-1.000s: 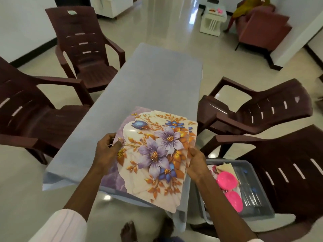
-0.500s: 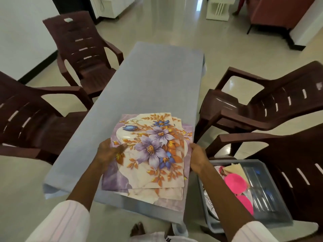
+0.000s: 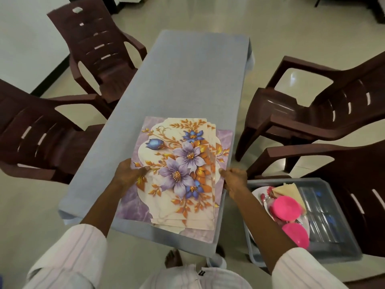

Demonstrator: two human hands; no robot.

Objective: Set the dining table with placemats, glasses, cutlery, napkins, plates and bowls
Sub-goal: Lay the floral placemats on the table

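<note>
placemats: floral, purple-edged | stacked flat, slightly fanned | table's near end

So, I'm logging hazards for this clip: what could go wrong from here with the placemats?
The placemats lie fanned, not squared, so lifting one may drag the others along. They sit close to the near edge of the table, so a tug from the left hand or right hand could slide some off. The bin beside the right forearm could get knocked.
</note>
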